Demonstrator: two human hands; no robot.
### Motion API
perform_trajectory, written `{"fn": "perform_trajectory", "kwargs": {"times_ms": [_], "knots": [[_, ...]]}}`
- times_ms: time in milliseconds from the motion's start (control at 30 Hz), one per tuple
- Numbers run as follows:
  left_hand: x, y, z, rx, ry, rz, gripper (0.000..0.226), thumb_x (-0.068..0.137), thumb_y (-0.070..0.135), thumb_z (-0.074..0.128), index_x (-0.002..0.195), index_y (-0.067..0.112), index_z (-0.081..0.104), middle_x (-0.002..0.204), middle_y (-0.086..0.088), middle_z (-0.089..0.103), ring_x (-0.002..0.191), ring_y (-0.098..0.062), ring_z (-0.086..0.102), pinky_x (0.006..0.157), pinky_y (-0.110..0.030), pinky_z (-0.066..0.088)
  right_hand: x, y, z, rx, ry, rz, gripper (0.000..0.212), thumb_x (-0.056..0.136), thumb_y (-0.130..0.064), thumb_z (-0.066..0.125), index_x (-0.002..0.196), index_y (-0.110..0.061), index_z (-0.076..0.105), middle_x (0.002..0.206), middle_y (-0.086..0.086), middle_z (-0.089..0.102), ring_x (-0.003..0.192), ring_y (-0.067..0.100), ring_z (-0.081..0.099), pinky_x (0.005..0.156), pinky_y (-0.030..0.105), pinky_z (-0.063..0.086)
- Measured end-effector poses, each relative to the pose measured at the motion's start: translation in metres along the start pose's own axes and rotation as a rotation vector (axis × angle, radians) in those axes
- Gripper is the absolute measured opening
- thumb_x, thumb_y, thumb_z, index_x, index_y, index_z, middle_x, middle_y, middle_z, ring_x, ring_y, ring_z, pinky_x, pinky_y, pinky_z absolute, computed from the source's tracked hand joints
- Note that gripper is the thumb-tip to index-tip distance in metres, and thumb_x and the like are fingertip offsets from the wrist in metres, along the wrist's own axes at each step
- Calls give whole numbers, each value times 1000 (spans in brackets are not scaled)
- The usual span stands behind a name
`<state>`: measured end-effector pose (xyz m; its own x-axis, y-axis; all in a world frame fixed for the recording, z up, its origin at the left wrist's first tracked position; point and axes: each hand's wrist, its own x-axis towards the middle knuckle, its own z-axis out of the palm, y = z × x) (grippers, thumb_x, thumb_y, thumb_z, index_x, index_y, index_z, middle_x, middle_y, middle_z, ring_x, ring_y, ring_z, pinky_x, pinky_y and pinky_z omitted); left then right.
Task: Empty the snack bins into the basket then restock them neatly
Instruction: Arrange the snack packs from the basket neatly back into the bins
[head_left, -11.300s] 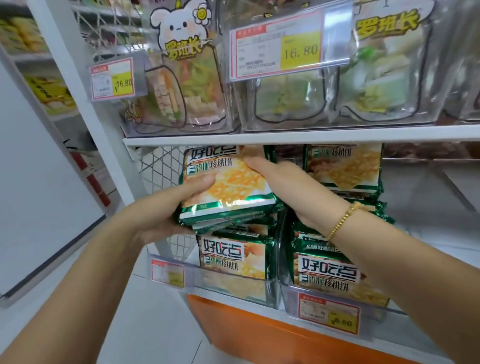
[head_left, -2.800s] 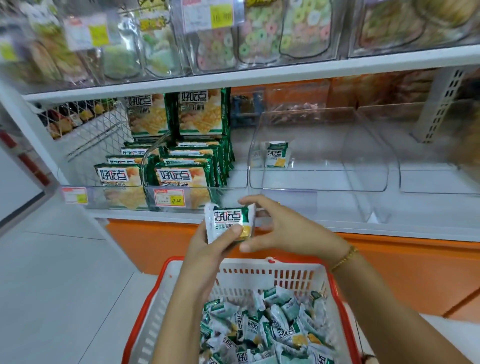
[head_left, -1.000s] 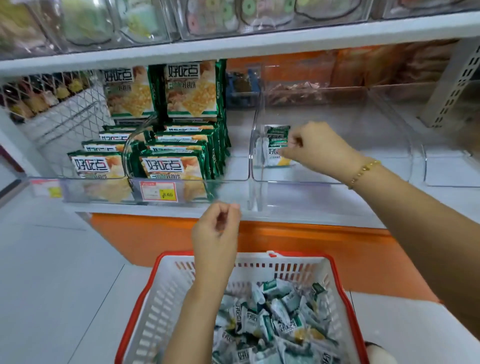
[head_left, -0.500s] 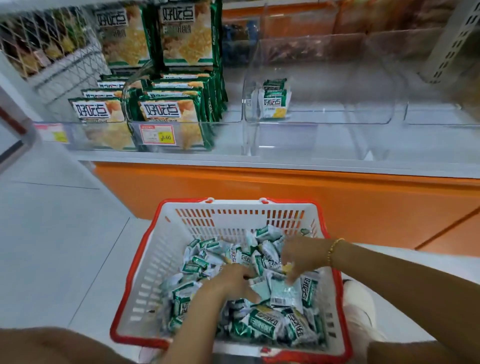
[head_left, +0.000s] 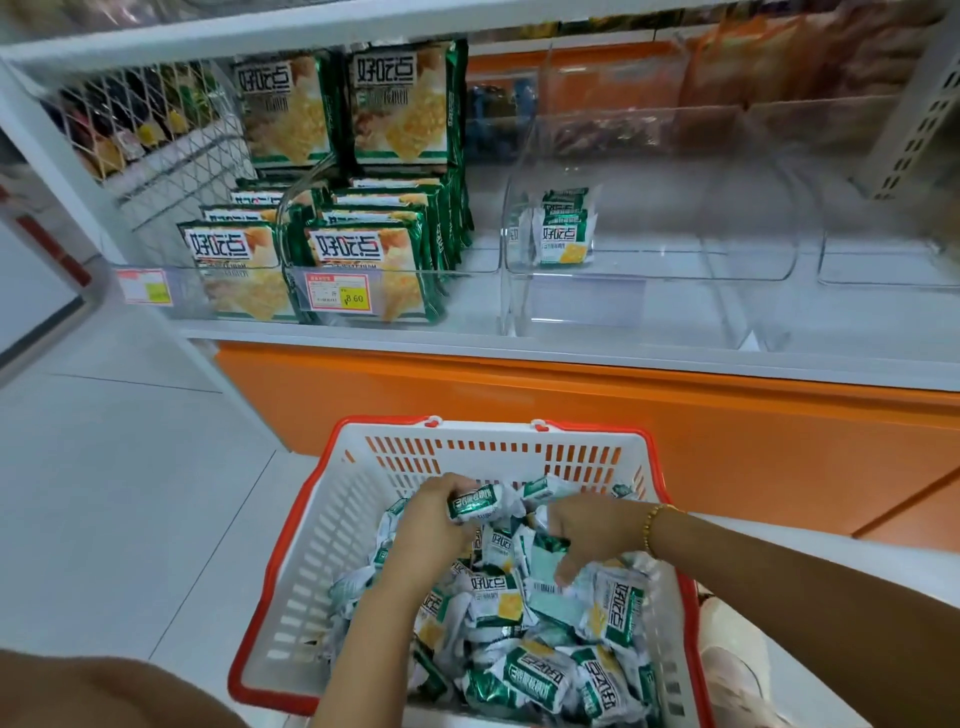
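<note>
A white basket with a red rim (head_left: 332, 519) sits on the floor, holding several small green-and-white snack packs (head_left: 540, 675). My left hand (head_left: 431, 525) grips one small pack (head_left: 472, 503) lifted above the pile. My right hand (head_left: 587, 535) reaches down into the pile, its fingers curled around a pale green pack (head_left: 550, 564). On the shelf, a clear plastic bin (head_left: 649, 275) holds two small packs (head_left: 563, 234) standing upright at its left side.
Large green snack bags (head_left: 358, 244) fill two bins at the shelf's left, behind a price tag (head_left: 337, 293). Another clear bin (head_left: 888, 275) stands at the right. An orange base panel (head_left: 571, 415) runs below the shelf. White tiled floor (head_left: 130, 493) lies to the left.
Both hands have stayed in the basket. My left hand has lifted one small pack out of the pile. My right hand has shifted slightly right, onto another pack.
</note>
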<state>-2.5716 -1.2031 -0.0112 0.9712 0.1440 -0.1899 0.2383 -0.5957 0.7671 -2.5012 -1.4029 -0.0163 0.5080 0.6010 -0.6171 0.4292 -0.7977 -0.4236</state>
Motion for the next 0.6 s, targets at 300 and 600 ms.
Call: {"fn": "perform_trajectory", "kwargs": {"times_ms": [300,600], "knots": [[-3,29,-7,22,292,296,67,73,-19,56,91,45,50,129,17,34,117,16,31,81,6,28,-27,-22,-72,648,930,-37,30,84,-24,71,112,-23,60,100,-10,56,85,5,55,62,9,46],[2,58,-10,-597,425,-29,45,79,-15,57,99,26,54,86,-12,57,60,-17,53,47,-27,43,-28,-68,-63,510,884,-369,35,84,-25,71,104,-52,59,119,-23,47,112,-11,42,93,15,40]]}}
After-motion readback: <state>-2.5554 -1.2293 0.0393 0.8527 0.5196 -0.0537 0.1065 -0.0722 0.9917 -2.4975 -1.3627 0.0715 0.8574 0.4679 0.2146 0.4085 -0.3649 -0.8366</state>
